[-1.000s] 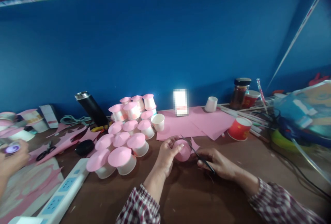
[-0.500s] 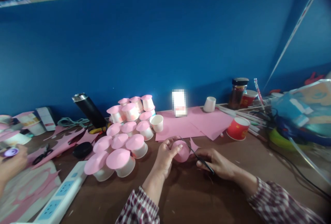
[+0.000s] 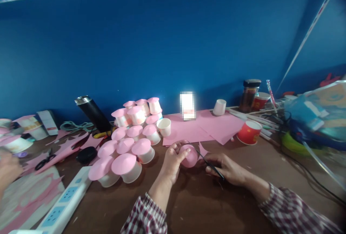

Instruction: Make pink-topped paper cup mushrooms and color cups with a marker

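- I see my left hand (image 3: pixel 173 162) just below the middle of the frame, fingers curled tight around a small pink paper piece (image 3: pixel 189 155), rounded like a cap, held just above the brown table (image 3: pixel 205 205).
- My right hand (image 3: pixel 229 169) sits right of it, closed on a pair of dark scissors (image 3: pixel 207 162); the blades slant up and to the left, and their tip touches the pink paper piece at its right edge. I cannot tell whether the blades are parted or closed.
- A small pink offcut (image 3: pixel 203 151) lies just behind the scissors, near the pink paper piece.
- Left of my left hand stands a cluster of white cups with pink caps (image 3: pixel 127 163), running back toward the blue wall (image 3: pixel 173 46). One plain white cup (image 3: pixel 164 126) stands open at the cluster's right edge.
- Flat pink sheets (image 3: pixel 205 127) lie behind my hands, middle of the frame; a red cup (image 3: pixel 250 132) stands at their right end, and an overturned white cup (image 3: pixel 219 107) at their far edge.
- A dark jar (image 3: pixel 249 95) stands in the right middle by the wall.
- A black flask (image 3: pixel 93 113) leans left of the cluster.
- A white power strip (image 3: pixel 65 205) runs along the lower left.
- Another person's hand (image 3: pixel 8 169) shows blurred at the left edge, near pink scraps and a second pair of scissors (image 3: pixel 44 161).
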Motion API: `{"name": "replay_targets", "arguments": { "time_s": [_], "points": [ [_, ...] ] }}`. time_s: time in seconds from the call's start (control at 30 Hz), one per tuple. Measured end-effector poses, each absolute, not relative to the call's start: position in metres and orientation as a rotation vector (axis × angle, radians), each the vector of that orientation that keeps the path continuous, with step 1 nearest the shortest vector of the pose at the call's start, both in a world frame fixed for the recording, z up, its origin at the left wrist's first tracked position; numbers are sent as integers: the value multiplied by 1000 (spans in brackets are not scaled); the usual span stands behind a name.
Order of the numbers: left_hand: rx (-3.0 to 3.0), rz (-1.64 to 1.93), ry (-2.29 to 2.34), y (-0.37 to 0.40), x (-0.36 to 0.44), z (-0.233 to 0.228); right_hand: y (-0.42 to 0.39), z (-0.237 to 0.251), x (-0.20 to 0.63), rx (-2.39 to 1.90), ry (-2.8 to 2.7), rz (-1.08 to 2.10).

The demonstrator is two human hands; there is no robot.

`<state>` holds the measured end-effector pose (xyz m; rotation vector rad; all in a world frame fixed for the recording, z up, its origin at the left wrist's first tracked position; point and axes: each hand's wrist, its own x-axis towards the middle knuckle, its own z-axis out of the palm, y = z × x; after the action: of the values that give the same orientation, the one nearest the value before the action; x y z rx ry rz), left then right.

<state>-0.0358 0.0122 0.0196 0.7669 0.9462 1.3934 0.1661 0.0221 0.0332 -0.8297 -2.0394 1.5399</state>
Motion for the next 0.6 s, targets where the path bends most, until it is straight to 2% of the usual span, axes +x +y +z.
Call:
{"name": "replay_targets", "arguments": {
  "time_s": [0.6],
  "points": [
    [800,1374,956,11,-36,20,22,35,165,-858,-2041,1531]
  ]
}}
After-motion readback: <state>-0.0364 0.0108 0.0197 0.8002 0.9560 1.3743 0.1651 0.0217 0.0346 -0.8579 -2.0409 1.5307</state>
